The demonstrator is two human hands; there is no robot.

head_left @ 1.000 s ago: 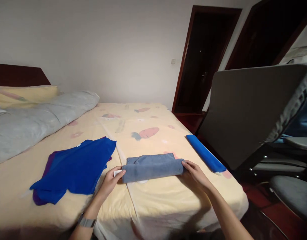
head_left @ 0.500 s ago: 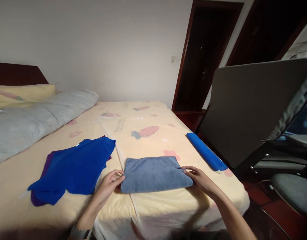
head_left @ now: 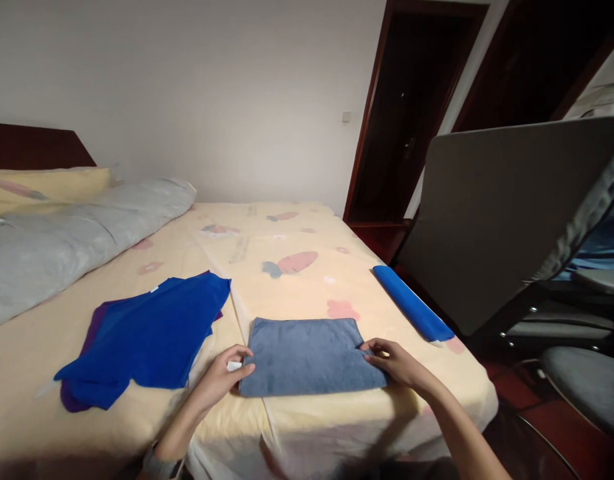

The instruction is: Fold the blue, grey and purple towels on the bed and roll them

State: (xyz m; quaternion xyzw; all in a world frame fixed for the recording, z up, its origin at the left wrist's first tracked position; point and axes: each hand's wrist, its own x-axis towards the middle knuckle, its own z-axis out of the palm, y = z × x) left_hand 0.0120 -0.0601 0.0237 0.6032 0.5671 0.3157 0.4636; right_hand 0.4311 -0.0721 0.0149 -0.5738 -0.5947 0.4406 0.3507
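Observation:
A grey-blue towel (head_left: 307, 360), folded into a flat rectangle, lies near the front edge of the bed. My left hand (head_left: 227, 373) pinches its left edge between thumb and fingers, and a small white tag (head_left: 234, 366) shows there. At the right edge, my right hand (head_left: 391, 360) grips the towel, wrinkling the cloth by the fingertips. Left of my left hand, a bright blue cloth (head_left: 151, 340) is spread unevenly over a purple one (head_left: 97, 320). Over on the right lies a narrow folded blue cloth (head_left: 411, 303).
The bed (head_left: 267, 233) has a yellow sheet with carrot prints. A grey rolled quilt (head_left: 87, 227) and a yellow pillow (head_left: 57, 187) lie at the left. Beyond the right edge stand a large dark panel (head_left: 501, 213) and a grey seat (head_left: 587, 380).
The grey-blue towel has shifted slightly toward me, with both hands still at its edges. The white tag by my left hand has come into view.

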